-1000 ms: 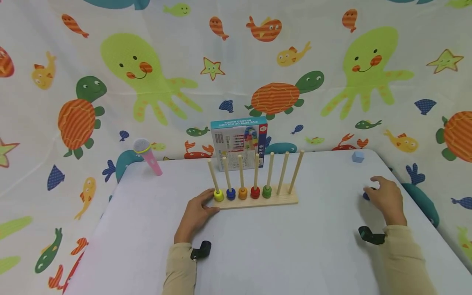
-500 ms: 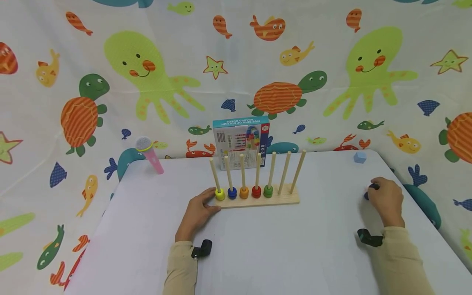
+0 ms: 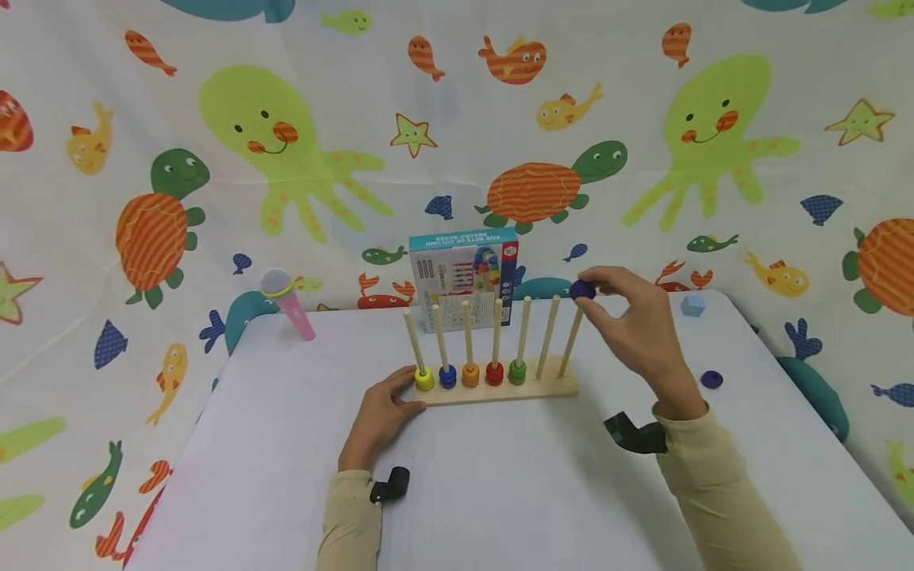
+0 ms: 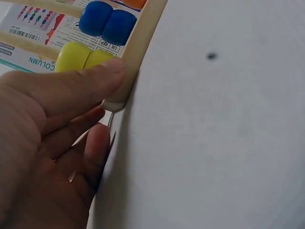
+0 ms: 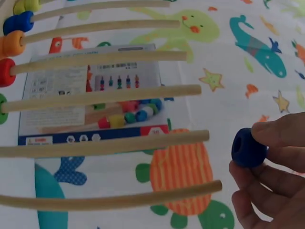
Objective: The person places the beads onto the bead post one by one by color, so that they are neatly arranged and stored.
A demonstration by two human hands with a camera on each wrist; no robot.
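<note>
A wooden board with several upright pegs (image 3: 548,387) stands mid-table. Its five left pegs carry yellow (image 3: 424,379), blue (image 3: 447,377), orange (image 3: 470,375), red (image 3: 494,373) and green beads (image 3: 517,373); the two right pegs are bare. My left hand (image 3: 382,416) grips the board's left end, its thumb (image 4: 102,78) over the edge beside the yellow beads. My right hand (image 3: 639,329) pinches a dark blue bead (image 5: 249,148) between thumb and fingertips. That bead is held up near the tip of the rightmost peg (image 5: 143,198), its hole facing the pegs in the right wrist view.
Another dark blue bead (image 3: 712,380) lies on the table at right. A light blue cube (image 3: 693,304) sits at the back right corner. Behind the pegs stands a printed toy box (image 3: 446,277). A pink toy microphone (image 3: 294,311) is at back left, before a sea-animal cloth (image 3: 443,103).
My right hand has picked up a dark blue bead from the right side of the table and carried it left and up to the rightmost peg. The left hand has stayed on the board.
</note>
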